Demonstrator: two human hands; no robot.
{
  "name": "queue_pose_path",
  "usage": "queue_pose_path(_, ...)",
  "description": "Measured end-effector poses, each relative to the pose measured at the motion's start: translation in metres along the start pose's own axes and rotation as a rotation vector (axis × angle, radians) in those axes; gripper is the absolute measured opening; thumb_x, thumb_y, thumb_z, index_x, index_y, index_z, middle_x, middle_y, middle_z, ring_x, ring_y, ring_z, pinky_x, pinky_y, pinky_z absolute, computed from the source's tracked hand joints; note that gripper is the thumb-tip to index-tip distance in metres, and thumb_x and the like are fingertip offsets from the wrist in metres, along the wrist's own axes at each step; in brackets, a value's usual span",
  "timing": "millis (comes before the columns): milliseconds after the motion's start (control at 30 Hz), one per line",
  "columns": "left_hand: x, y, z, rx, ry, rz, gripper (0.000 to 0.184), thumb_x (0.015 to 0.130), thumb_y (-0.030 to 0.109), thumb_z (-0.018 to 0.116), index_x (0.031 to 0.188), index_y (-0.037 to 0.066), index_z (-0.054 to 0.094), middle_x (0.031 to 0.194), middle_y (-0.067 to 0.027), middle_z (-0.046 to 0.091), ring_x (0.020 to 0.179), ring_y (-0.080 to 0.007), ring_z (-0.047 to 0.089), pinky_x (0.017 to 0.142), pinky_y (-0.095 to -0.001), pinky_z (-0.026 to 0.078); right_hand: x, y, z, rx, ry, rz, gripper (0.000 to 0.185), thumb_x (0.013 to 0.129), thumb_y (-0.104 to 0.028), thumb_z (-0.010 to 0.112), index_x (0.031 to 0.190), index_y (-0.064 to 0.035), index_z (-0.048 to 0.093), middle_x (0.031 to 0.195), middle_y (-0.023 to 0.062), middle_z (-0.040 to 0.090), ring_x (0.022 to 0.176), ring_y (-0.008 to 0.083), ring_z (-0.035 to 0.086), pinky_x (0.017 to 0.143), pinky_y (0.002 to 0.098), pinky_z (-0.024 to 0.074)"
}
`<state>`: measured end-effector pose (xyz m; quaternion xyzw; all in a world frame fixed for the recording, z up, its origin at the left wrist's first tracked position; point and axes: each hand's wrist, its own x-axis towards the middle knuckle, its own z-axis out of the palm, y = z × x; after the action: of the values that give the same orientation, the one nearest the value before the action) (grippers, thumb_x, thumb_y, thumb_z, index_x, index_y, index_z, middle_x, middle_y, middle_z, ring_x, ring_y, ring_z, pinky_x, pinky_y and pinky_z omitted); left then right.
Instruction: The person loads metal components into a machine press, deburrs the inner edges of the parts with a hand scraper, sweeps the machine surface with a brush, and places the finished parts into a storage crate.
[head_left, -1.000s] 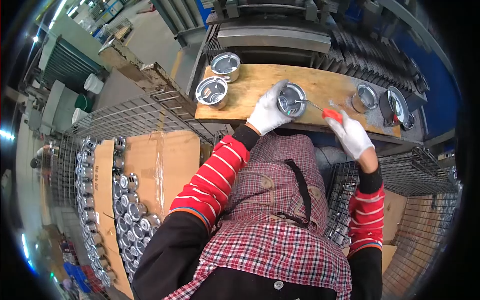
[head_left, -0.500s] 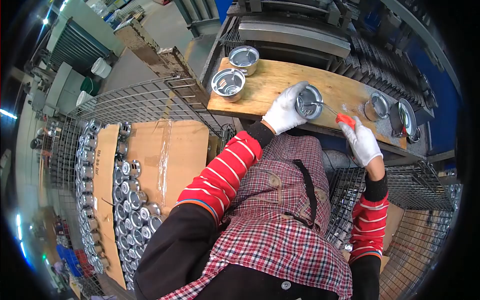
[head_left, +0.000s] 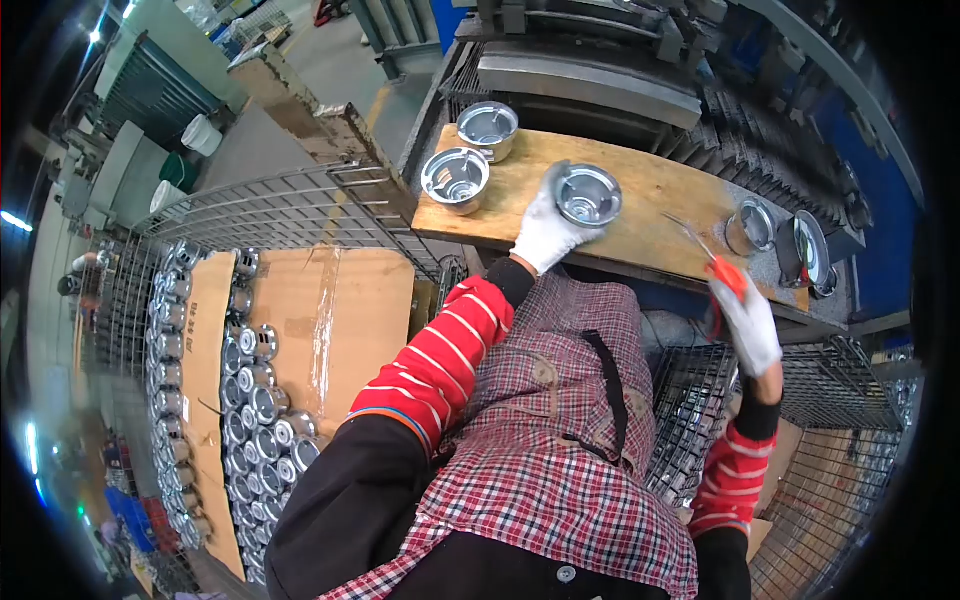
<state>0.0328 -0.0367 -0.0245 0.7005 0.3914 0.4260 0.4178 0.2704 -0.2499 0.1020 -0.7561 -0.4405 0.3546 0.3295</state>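
My left hand point(head_left: 546, 230), in a white glove, grips a shiny metal cup point(head_left: 588, 197) by its left side over the wooden board. The cup's open mouth faces up toward me. In my right hand point(head_left: 750, 328), also gloved, is a red-handled tool point(head_left: 728, 274) with a thin metal shaft pointing up and left. Its tip is apart from the cup, over the right part of the board. The exact kind of tool does not show. Another metal cup point(head_left: 750, 228) stands near that tip, toward the board's right end.
On the left of the wooden board point(head_left: 660, 190) stand a near cup point(head_left: 455, 180) and a far cup point(head_left: 488, 126). Round metal parts point(head_left: 812, 250) lie at the right end. A wire basket point(head_left: 290, 185) at left holds cardboard point(head_left: 365, 300) and many cups point(head_left: 265, 440). Machinery point(head_left: 590, 82) is behind.
The cup in my left hand has shifted left and tilted more toward upright. My right hand has drawn the tool out of the cup and moved right and down.
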Motion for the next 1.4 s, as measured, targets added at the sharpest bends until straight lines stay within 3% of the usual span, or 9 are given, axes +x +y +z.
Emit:
queue_pose_path(33,0.002,0.002,0.003,-0.021,0.029,-0.019,0.116,0.057,0.025,0.099,0.152,0.003,0.036,0.139,-0.0204,0.060,0.128,-0.0304,0.061,0.109,-0.0380,0.050,-0.012,0.016,-0.006,0.053,0.102,-0.017,0.037,0.101,-0.027,0.062,0.126,0.0000,0.062,0.078,0.0007,0.058,0.069,0.0088,0.056,0.066,0.0269,0.0476)
queue_pose_path(333,-0.065,0.041,0.008,0.291,0.227,0.242,0.122,0.060,0.017,0.097,0.156,-0.008,0.026,0.152,-0.0261,0.046,0.138,-0.0348,0.050,0.120,-0.0422,0.038,-0.114,0.146,-0.015,0.490,0.502,-0.056,0.055,0.105,-0.033,0.060,0.147,-0.0006,0.047,0.113,0.0092,0.068,0.095,0.0190,0.071,0.070,0.0286,0.0600)
queue_pose_path(467,-0.026,0.124,0.090,0.333,-0.215,0.472,0.092,0.074,0.026,0.088,0.150,-0.001,0.043,0.140,-0.0240,0.059,0.130,-0.0373,0.057,0.109,-0.0451,0.046,-0.117,0.167,-0.043,0.661,0.614,-0.005,0.057,0.106,-0.037,0.059,0.147,0.0000,0.046,0.121,0.0117,0.066,0.097,0.0209,0.071,0.072,0.0313,0.0606)
queue_pose_path(600,0.045,0.126,0.218,0.531,-0.643,0.235,0.056,0.081,0.043,0.079,0.124,0.009,0.069,0.121,-0.0221,0.070,0.110,-0.0393,0.067,0.094,-0.0459,0.054,-0.083,0.138,-0.052,0.616,0.773,-0.266,0.060,0.104,-0.038,0.062,0.148,-0.0006,0.045,0.127,0.0134,0.066,0.102,0.0246,0.071,0.080,0.0307,0.0581)
queue_pose_path(867,0.036,0.156,0.130,0.878,-0.460,0.481,0.034,0.068,0.037,0.084,0.089,0.011,0.075,0.081,-0.0158,0.074,0.077,-0.0353,0.073,0.071,-0.0479,0.059,-0.069,0.169,-0.048,0.476,0.484,-0.067,0.043,0.103,-0.033,0.062,0.135,-0.0044,0.057,0.110,0.0121,0.073,0.085,0.0222,0.074,0.069,0.0304,0.0565)
queue_pose_path(1000,0.032,0.106,0.131,0.816,-0.472,0.445,0.044,0.070,0.023,0.082,0.110,0.009,0.069,0.096,-0.0183,0.072,0.089,-0.0393,0.071,0.079,-0.0490,0.058,-0.012,0.123,-0.054,-0.406,0.254,-0.015,0.054,0.099,-0.052,0.059,0.126,-0.0054,0.061,0.097,0.0291,0.070,0.093,0.0481,0.068,0.079,0.0522,0.0533)
queue_pose_path(1267,0.027,0.056,0.103,0.215,-0.431,0.472,0.090,0.060,0.017,0.091,0.141,0.007,0.053,0.133,-0.0187,0.062,0.126,-0.0366,0.059,0.110,-0.0415,0.048,-0.010,0.037,-0.095,-0.165,-0.146,-0.211,0.054,0.101,-0.054,0.056,0.122,-0.0050,0.067,0.105,0.0257,0.069,0.096,0.0458,0.067,0.081,0.0468,0.0536)
queue_pose_path(1333,0.020,0.051,0.099,0.167,-0.442,0.309,0.101,0.059,0.019,0.095,0.147,0.006,0.048,0.140,-0.0157,0.059,0.132,-0.0309,0.058,0.114,-0.0395,0.046,0.014,0.058,-0.084,-0.388,0.115,-0.301,0.055,0.101,-0.054,0.055,0.118,-0.0041,0.068,0.101,0.0274,0.070,0.095,0.0465,0.067,0.082,0.0473,0.0532)
queue_pose_path(1400,0.015,0.045,0.102,0.074,-0.431,0.222,0.105,0.058,0.019,0.097,0.149,0.006,0.045,0.142,-0.0158,0.058,0.133,-0.0294,0.057,0.115,-0.0383,0.045,0.009,0.023,-0.080,-0.277,-0.063,-0.045,0.054,0.101,-0.053,0.054,0.115,-0.0037,0.069,0.100,0.0299,0.070,0.096,0.0476,0.066,0.084,0.0490,0.0524)
